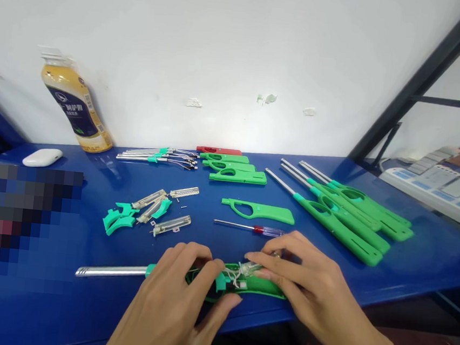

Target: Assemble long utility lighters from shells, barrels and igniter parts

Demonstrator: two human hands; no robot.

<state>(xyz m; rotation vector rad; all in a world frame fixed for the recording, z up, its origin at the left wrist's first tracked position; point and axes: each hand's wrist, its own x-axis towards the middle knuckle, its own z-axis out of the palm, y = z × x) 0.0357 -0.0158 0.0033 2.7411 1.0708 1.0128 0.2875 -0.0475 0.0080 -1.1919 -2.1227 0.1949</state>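
Near the table's front edge lies an opened green lighter shell (270, 286) with a long metal tube (110, 271) pointing left. My left hand (180, 292) is closed around its trigger end, fingers at the teal trigger (221, 283). White wires (231, 274) run out beside that trigger. Over the shell's right part, my right hand (305, 280) pinches a clear fuel tank (250, 268). Its far end is hidden by my fingers. Just beyond the right hand is a screwdriver (267, 231) with a red and purple handle.
Loose clear tanks (172, 225) and teal triggers (120, 219) lie left of centre. Behind are metal tubes with wires (154, 157), green shell halves (240, 176) and a red one (219, 151). Several whole lighters (338, 226) lie right. A bottle (76, 106) and white case (42, 158) stand back left.
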